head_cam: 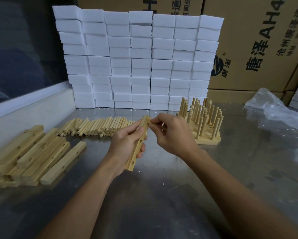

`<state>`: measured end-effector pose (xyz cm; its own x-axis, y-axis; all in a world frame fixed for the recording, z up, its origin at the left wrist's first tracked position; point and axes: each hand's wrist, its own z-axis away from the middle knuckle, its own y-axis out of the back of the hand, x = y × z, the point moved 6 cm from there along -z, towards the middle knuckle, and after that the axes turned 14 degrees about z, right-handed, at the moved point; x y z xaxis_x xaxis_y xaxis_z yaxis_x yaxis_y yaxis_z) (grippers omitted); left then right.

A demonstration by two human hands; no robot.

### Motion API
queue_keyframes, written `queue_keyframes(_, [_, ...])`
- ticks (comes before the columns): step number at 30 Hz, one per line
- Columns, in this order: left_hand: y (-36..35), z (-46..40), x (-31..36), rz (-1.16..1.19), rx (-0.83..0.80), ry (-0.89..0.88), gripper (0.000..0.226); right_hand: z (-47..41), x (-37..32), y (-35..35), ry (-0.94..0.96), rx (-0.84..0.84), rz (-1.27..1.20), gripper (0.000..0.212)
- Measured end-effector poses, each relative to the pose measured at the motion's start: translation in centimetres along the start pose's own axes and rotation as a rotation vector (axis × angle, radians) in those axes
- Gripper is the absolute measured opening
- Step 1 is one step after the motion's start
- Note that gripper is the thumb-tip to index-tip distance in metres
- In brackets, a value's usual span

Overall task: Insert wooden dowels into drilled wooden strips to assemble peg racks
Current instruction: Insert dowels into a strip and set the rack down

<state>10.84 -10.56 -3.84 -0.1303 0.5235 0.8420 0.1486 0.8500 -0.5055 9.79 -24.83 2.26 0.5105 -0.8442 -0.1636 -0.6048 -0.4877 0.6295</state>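
Observation:
My left hand [127, 144] grips a drilled wooden strip [138, 149], held tilted above the steel table with its holes facing right. My right hand [172, 133] pinches a short dowel [148, 119] at the strip's upper end, where it meets the top hole. Most of that dowel is hidden by my fingers. A row of loose dowels [96, 127] lies just behind my hands. A pile of drilled strips [32, 154] lies at the left. Finished peg racks [203, 121] with upright dowels stand at the right.
A wall of stacked white foam blocks [137, 57] stands behind the work area. Cardboard boxes [258, 45] rise at the back right. Crumpled clear plastic [274, 109] lies on the steel table [162, 195] at the far right. White crumbs dot the surface.

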Motion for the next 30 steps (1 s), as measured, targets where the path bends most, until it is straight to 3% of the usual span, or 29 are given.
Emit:
queue_keyframes(4, [-0.4, 0.1, 0.1, -0.125, 0.017, -0.089, 0.031, 0.3, -0.7, 0.5, 0.108, 0.084, 0.185, 0.012])
queue_keyframes(9, [-0.9, 0.1, 0.4, -0.156, 0.002, -0.136, 0.029, 0.5, -0.6, 0.4, 0.055, 0.117, 0.133, 0.014])
queue_keyframes(11, [-1.0, 0.3, 0.6, -0.192, -0.007, -0.151, 0.031, 0.3, -0.2, 0.1, -0.027, 0.046, 0.049, 0.012])
queue_keyframes(15, [-1.0, 0.5, 0.9, -0.294, -0.017, -0.196, 0.036, 0.2, 2.2, -1.7, -0.464, -0.232, -0.393, 0.015])
queue_keyframes(17, [-0.9, 0.4, 0.8, -0.329, -0.002, -0.209, 0.036, 0.6, 2.4, -2.0, -0.558, -0.313, -0.52, 0.018])
queue_keyframes(21, [-0.8, -0.2, 0.1, -0.357, 0.021, -0.163, 0.029, 0.7, -0.1, -0.4, -0.047, -0.078, 0.17, 0.019])
queue_keyframes(23, [-0.9, -0.2, 0.1, -0.372, 0.012, -0.185, 0.029, 1.0, -0.5, -0.3, 0.0, -0.004, 0.266, 0.019])
queue_keyframes(27, [-1.0, 0.1, 0.3, -0.466, -0.021, -0.277, 0.037, 0.8, 1.0, -1.1, -0.276, -0.099, -0.012, 0.018])
queue_keyframes(30, [-1.0, 0.2, 0.5, -0.544, -0.014, -0.349, 0.031, 0.5, 2.0, -1.6, -0.497, -0.249, -0.321, 0.025])
